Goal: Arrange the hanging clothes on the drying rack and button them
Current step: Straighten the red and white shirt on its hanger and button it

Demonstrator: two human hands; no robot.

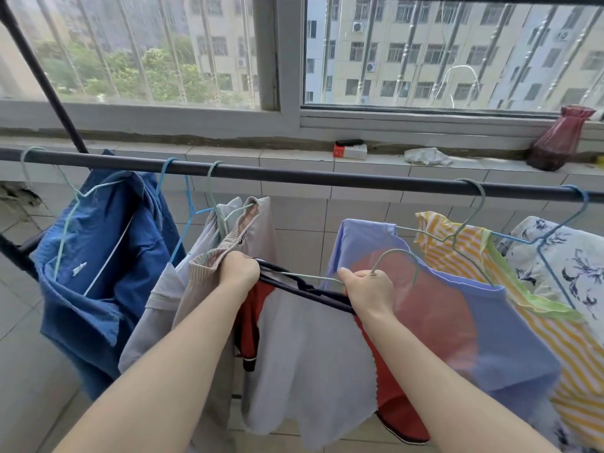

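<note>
- The hanger (395, 250) carrying the white-and-red top (310, 354) was at centre frame, below the rail (327, 176) and off it.
- Its long axis ran left to right, dipping slightly toward the right; the hook pointed up and curled rightward.
- The left hand (240, 271) had its fingers curled tight round the top's left shoulder (dark trim ran out from the fist).
- The right hand (371, 291) had its fingers closed round the hanger at the base of the hook.
- The rail was bare between the beige garment (212, 266) at left and the striped top (457, 253) at right.
- A blue shirt (108, 256) hung far left; a lilac shirt (510, 338) hung just right of the right hand.
- A red-and-white box (349, 152) lay on the sill, its print too small to read.
</note>
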